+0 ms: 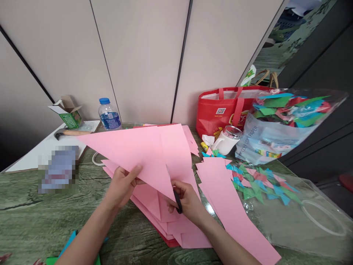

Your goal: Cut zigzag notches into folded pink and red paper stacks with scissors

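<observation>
My left hand (124,184) grips the lower edge of a folded pink sheet of paper (138,151), thumb on top and fingers underneath. At the right, my right hand (185,200) is closed round the black handle of a pair of scissors (178,201). A cut line runs up the sheet from the scissors; their blades are mostly hidden by the paper. Below the raised sheet lies a stack of pink papers (176,228) with a bit of red under it. Long pink strips (234,206) lie to the right of my right hand.
Folded coloured paper pieces (259,184) lie on a clear plastic bag at the right. Behind stand a white mug (224,141), a red bag (212,110) and a filled plastic bag (275,136). At the left are a water bottle (109,116), a hammer (73,133) and a green box (70,116).
</observation>
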`<state>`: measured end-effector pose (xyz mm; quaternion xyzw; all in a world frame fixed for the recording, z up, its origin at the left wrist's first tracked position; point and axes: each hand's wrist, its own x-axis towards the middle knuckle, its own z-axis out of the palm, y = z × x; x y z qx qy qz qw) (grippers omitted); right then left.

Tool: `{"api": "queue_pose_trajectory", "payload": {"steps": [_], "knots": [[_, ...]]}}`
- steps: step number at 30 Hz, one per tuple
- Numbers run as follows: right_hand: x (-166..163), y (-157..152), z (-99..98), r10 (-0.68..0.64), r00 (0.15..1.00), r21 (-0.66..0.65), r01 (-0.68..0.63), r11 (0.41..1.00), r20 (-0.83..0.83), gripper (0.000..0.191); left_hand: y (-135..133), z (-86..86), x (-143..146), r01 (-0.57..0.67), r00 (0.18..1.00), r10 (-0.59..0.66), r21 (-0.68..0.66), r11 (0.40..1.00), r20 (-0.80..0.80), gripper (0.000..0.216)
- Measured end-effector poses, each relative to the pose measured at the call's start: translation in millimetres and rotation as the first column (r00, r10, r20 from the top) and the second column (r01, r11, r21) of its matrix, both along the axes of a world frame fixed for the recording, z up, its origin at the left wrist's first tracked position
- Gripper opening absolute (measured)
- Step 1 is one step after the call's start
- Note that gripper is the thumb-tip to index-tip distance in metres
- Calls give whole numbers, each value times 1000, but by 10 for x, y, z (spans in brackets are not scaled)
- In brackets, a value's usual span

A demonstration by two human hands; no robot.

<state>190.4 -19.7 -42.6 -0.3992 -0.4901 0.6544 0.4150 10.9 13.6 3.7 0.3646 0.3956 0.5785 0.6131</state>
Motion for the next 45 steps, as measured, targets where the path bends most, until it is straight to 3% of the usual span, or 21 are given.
{"api": "queue_pose_trajectory", "payload": {"steps": [7, 18, 39, 45], "knots": [[-16, 11, 38, -7, 1000, -4, 7, 1000, -8, 24, 16, -63, -16, -39, 997, 40, 12, 999, -67, 43], [4, 25, 93, -45, 999, 145, 49, 988, -30, 31, -26, -104, 47, -40, 990, 39, -2, 999, -137, 44], [-14, 9, 135, -52, 999, 42, 53, 998, -12, 22, -48, -78, 49, -59, 983, 58, 0, 998, -173, 34], [-20, -2, 137, -53, 998, 16, 53, 998, -32, 21, -54, -63, 62, -53, 983, 53, 2, 999, -177, 41]]}}
